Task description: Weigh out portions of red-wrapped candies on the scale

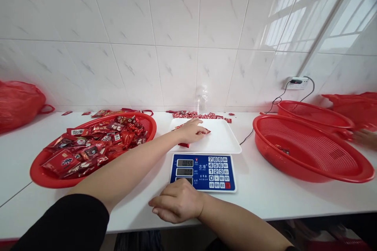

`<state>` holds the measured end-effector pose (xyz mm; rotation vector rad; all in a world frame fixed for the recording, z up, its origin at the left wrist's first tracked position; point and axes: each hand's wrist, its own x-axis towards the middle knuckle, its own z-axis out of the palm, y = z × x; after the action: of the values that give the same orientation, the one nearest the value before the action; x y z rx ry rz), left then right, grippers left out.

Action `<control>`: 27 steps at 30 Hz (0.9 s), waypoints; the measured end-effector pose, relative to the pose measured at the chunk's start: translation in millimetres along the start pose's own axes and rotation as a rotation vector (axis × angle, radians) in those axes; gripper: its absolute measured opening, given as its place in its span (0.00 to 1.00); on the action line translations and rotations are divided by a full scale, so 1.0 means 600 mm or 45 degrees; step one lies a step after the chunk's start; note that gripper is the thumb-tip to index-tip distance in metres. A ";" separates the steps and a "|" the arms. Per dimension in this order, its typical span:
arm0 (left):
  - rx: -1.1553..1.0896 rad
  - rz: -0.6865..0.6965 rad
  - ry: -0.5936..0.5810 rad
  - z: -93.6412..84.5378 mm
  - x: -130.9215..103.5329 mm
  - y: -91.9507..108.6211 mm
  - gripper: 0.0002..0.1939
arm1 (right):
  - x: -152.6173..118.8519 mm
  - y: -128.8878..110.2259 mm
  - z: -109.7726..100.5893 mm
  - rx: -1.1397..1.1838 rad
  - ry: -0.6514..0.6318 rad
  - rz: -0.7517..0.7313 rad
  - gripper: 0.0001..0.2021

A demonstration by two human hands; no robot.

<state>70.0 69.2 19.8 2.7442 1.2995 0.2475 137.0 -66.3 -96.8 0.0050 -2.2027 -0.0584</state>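
My left hand (pixel 192 131) reaches over the white tray (pixel 225 137) of a digital scale, palm down, its fingers apart above red packets (pixel 184 145). The packets lie under and beside the hand and are partly hidden by it. On the scale's blue keypad panel (pixel 203 172), the top display reads about 0.055. My right hand (pixel 178 202) rests at the panel's front left corner with its fingers curled in, covering part of the lowest display. Nothing shows in it. Left of the scale, a red basket (pixel 151 127) is heaped with red snack packets (pixel 97 145).
At right stands a red perforated basket (pixel 312 141) with a few small packets inside, another red basket (pixel 315 111) behind it. Small red packets (pixel 206 116) and a clear bottle (pixel 202 100) stand by the wall. A cable runs to a socket (pixel 296 83). Another person's hand (pixel 365 139) shows far right.
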 end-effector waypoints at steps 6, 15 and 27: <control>0.161 -0.131 -0.075 0.008 0.026 0.001 0.22 | 0.004 0.002 -0.002 -0.024 -0.004 0.002 0.12; 0.144 -0.238 0.168 -0.011 0.037 -0.012 0.24 | 0.003 0.005 -0.003 -0.032 -0.094 0.010 0.12; -0.073 -0.674 0.177 -0.108 -0.133 -0.152 0.21 | 0.003 -0.006 -0.011 0.040 -0.010 0.011 0.11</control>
<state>-61.3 65.9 61.0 2.2591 1.9519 0.4211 140.9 -70.0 -91.6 0.0131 -2.2112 -0.0194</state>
